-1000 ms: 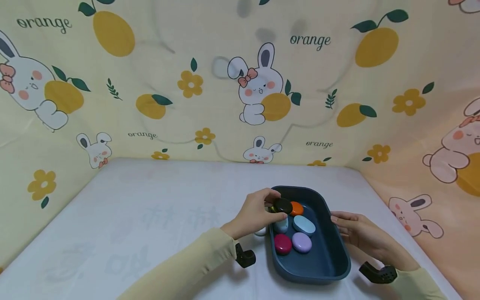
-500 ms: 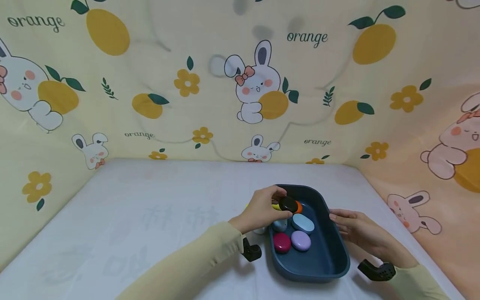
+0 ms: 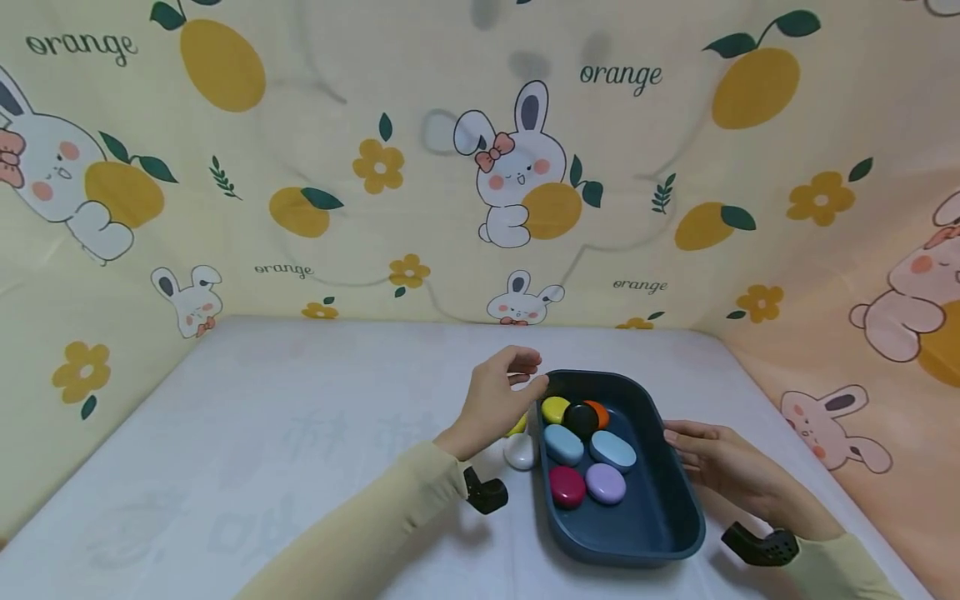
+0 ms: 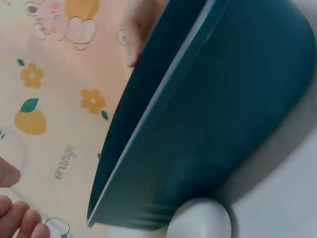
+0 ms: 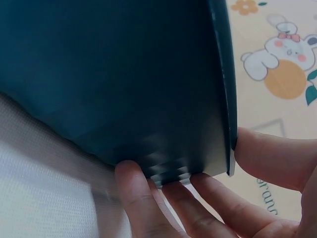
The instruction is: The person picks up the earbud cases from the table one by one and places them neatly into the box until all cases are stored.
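My left hand (image 3: 501, 396) hangs by the upper left rim of a deep dark-blue tray (image 3: 645, 517), fingers loosely bent around nothing. My right hand (image 3: 731, 467) holds the tray's right side, its thumb (image 5: 272, 156) at the rim and its fingers against the outer wall. Inside lie smooth rounded pieces: a black disc (image 3: 581, 422) between a yellow one (image 3: 556, 409) and an orange one (image 3: 599, 413), two light-blue ovals (image 3: 612, 451), a crimson piece (image 3: 567, 487) and a lilac one (image 3: 605, 484).
Outside the tray's left wall lie a white rounded piece (image 3: 519, 452) and a yellow one (image 3: 517, 426), partly behind my left hand. A white cloth (image 3: 300, 467) covers the table. Printed curtains (image 3: 420, 217) stand at the back and sides.
My left hand has let go of the black disc, which now lies in the tray by the yellow and orange pieces. That hand has drawn back left and up. The right hand stays on the tray.
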`<state>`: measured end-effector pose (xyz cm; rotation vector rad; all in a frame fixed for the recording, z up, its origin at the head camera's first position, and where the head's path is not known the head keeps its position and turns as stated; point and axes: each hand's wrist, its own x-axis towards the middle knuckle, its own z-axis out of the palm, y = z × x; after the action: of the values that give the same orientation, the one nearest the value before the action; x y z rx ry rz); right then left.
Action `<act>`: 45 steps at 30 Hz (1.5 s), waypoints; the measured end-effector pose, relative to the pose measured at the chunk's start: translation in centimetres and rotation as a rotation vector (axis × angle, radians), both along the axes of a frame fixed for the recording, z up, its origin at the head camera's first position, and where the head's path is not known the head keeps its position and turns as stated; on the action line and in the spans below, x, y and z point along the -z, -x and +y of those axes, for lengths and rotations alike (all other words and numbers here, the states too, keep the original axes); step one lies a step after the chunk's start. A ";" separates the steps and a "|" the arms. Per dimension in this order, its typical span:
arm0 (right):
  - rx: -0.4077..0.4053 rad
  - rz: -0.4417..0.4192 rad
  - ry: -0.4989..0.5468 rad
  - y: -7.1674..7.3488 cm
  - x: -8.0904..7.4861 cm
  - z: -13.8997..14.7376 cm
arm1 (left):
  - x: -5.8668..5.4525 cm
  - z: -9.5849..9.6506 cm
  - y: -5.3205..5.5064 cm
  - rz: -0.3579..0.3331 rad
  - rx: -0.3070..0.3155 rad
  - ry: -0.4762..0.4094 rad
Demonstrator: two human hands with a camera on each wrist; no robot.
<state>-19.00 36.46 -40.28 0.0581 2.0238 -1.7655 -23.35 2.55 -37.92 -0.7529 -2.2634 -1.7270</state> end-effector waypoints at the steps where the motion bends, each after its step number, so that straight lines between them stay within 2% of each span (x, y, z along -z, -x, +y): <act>1: 0.000 -0.002 0.001 0.0 0.0 0.0 | 0.1 -0.3 0.0 -0.009 -0.009 -0.008; 8: -0.013 -0.006 -0.001 0.2 0.1 0.2 | 1.4 -2.1 -0.8 -0.120 -0.059 -0.006; 17: -0.001 -0.012 -0.004 0.2 0.1 0.1 | 3.5 -3.6 -1.8 -0.207 -0.033 -0.001; 29: 0.005 -0.027 0.041 0.2 0.0 0.0 | 5.4 -4.2 -2.3 -0.242 0.031 0.061; 39: 0.016 -0.029 0.004 0.1 -0.1 0.0 | 5.9 -4.0 -2.5 -0.255 0.068 0.082; 45: 0.022 -0.030 0.017 0.1 0.0 -0.1 | 6.4 -3.8 -2.4 -0.247 0.081 0.111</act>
<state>-19.08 36.40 -40.31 0.1014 1.9939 -1.7843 -21.00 -1.29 -44.35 -0.6948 -2.5422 -1.8340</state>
